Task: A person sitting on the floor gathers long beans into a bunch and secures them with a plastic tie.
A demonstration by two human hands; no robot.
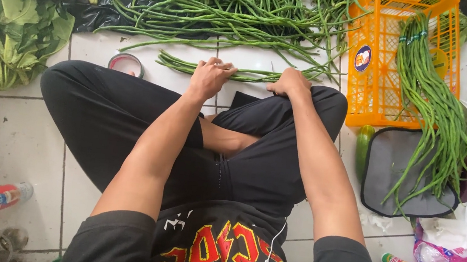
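Gathering long beans, your left hand (209, 78) and right hand (290, 82) each close their grip on a small bundle (241, 74) on the floor just ahead; one tied bundle (434, 109) lies over the orange crate (373, 77), the far loose pile (231, 10) remains.

Both arms stretched out forward and down, elbows nearly straight. Left hand (209, 78) palm-down with fingers curled in a loose grip, right hand (290, 82) just beside it, knuckles up, closed in a fist-like clutch.
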